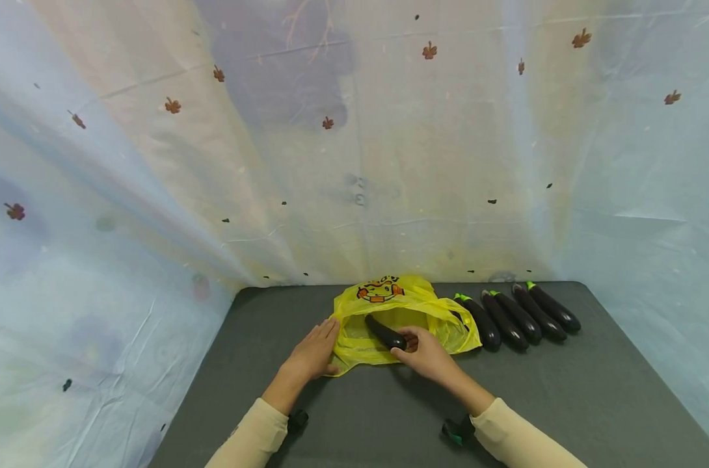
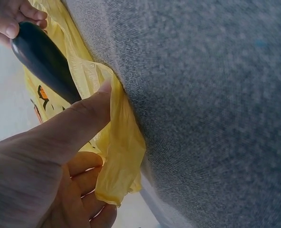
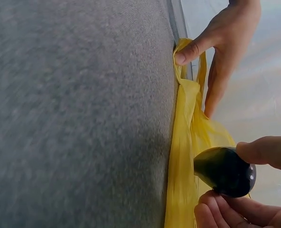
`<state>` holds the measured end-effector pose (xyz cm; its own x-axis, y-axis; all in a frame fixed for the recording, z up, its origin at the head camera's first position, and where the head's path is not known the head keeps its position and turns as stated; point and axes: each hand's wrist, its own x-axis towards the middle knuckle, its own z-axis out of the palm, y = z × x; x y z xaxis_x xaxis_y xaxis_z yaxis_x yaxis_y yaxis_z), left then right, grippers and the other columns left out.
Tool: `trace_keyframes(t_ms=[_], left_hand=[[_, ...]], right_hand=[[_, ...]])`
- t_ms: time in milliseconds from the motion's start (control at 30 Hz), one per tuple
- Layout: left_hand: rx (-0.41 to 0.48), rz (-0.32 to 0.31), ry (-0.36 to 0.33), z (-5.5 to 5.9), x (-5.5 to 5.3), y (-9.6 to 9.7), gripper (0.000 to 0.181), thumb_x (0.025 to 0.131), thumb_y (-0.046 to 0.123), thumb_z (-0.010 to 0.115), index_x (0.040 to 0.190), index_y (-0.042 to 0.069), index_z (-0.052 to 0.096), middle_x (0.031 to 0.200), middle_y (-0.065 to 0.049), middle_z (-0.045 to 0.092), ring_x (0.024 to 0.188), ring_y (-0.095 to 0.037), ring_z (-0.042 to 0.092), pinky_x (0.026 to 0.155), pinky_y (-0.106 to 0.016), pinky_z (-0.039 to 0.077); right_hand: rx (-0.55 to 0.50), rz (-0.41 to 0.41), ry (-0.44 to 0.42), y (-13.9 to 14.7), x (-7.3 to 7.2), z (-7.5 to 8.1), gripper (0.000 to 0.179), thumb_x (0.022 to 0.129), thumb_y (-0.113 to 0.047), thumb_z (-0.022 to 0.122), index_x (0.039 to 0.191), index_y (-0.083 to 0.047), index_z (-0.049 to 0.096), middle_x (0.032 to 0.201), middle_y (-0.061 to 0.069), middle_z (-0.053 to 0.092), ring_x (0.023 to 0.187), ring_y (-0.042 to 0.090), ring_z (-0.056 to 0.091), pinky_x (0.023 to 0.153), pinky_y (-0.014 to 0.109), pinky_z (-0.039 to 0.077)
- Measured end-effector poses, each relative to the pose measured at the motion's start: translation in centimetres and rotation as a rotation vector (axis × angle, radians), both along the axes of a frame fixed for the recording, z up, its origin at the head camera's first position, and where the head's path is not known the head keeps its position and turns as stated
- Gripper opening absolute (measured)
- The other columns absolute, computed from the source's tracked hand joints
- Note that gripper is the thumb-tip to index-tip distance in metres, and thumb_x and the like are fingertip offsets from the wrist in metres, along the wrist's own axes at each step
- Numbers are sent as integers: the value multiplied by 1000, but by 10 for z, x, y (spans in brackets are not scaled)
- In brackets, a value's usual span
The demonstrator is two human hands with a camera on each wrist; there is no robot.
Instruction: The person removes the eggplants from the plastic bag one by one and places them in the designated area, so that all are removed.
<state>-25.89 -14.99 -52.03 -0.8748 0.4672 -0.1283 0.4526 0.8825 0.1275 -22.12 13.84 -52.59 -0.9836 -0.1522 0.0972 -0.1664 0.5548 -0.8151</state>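
Note:
A yellow plastic bag (image 1: 360, 356) with a cartoon print lies on the table, its mouth facing the person. At the bag's left edge, the left hand (image 1: 316, 351) holds the film, thumb on the near rim and fingers farther back, as the left wrist view shows. The right hand (image 1: 427, 354) grips a dark purple eggplant (image 1: 385, 333) by its rounded end, between thumb and fingers. That eggplant's narrower end points into the bag's opening. In the right wrist view, the held eggplant (image 3: 226, 173) overlaps the yellow film behind it.
Several more eggplants (image 1: 509, 318) lie side by side on the dark grey table (image 1: 600, 396), right of the bag. One is partly covered by the bag's right side. A pale patterned sheet (image 1: 389, 162) hangs behind and beside the table.

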Motion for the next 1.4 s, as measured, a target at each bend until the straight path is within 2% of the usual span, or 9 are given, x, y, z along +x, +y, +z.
trace_keyframes(t_ms=[467,800,1400], left_hand=[[-17,6,-9,-1,-3,-1,103,93,36,87,169,-2,27,176,-18,26,163,-33,25,134,-45,22],[-16,5,-14,0,-2,-2,104,93,37,87,169,-2,27,176,-18,26,163,-34,25,134,-46,21],[-1,-6,-4,3,1,-2,103,93,36,87,168,-4,28,175,-19,26,163,-35,26,134,-47,23]], right_hand=[[1,30,17,34,17,5,46,98,-24,82,137,-2,69,128,11,72,106,24,69,95,49,61],[13,26,-17,60,27,9,46,99,-26,82,138,-5,70,131,10,71,108,24,70,95,48,62],[50,90,35,108,43,23,50,100,-31,81,142,-7,68,141,16,67,115,29,70,98,50,61]])
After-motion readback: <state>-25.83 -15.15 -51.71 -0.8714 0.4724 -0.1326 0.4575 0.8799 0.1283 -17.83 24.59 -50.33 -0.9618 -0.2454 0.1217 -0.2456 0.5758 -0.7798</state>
